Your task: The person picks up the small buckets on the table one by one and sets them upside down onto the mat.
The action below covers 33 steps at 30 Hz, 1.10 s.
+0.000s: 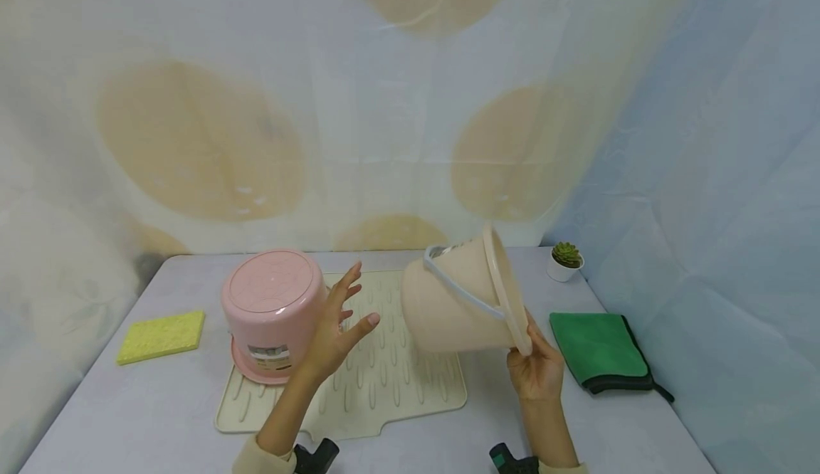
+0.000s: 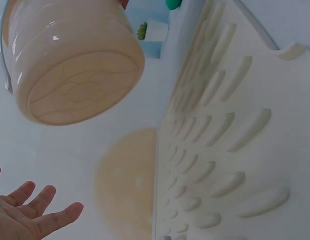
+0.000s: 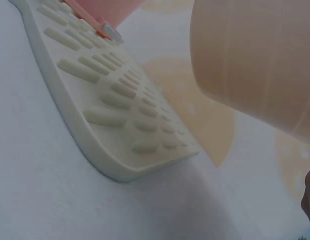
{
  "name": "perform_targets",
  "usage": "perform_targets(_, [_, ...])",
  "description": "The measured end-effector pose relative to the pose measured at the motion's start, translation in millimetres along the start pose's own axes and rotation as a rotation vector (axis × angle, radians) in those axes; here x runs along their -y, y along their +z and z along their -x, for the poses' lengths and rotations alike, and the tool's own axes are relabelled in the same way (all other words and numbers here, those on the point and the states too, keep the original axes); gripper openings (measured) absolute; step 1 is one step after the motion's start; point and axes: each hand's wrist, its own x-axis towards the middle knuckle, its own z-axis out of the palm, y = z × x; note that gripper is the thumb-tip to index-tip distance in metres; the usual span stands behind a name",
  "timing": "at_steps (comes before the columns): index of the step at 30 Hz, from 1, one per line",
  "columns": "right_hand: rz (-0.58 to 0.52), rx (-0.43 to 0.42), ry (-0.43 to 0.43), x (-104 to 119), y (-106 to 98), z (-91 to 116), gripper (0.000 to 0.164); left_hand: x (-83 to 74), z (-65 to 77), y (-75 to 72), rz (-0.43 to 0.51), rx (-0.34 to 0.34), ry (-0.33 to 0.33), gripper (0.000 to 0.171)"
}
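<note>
A beige bucket [image 1: 458,296] with a pale blue handle is tilted on its side in the air, its mouth facing right. My right hand [image 1: 538,364] grips it by the rim. In the left wrist view the bucket's round base [image 2: 85,90] faces the camera. Fingers spread, my left hand [image 1: 333,335] is raised between the two buckets and holds nothing. Just left of it, a pink bucket [image 1: 275,317] stands upside down on the left part of a cream ribbed draining mat [image 1: 410,381]. In the right wrist view only a few right fingers show at the edge.
A yellow sponge cloth [image 1: 160,336] lies at the left of the table. On the right are a folded green cloth [image 1: 598,349] with black trim and a small potted succulent [image 1: 565,260]. Patterned curtains [image 1: 384,104] enclose the table behind and at the sides.
</note>
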Motion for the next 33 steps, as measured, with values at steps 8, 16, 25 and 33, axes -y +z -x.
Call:
perform_targets(8, [0.016,-0.028,-0.012,-10.0,-1.9,3.9,0.051,8.7,3.3,7.1,0.024,-0.008,-0.029,0.077])
perform_targets(16, [-0.01,0.01,0.01,-19.1,-6.1,7.4,0.05,16.1,6.7,14.5,0.06,0.008,-0.07,0.077])
perform_targets(25, [0.013,-0.032,0.008,-32.5,-4.9,8.9,0.047,17.5,9.1,21.7,0.09,0.033,-0.064,0.075])
perform_targets(33, [-0.001,-0.052,-0.011,-43.0,-1.0,9.8,0.043,16.2,11.6,25.9,0.114,0.061,-0.063,0.076])
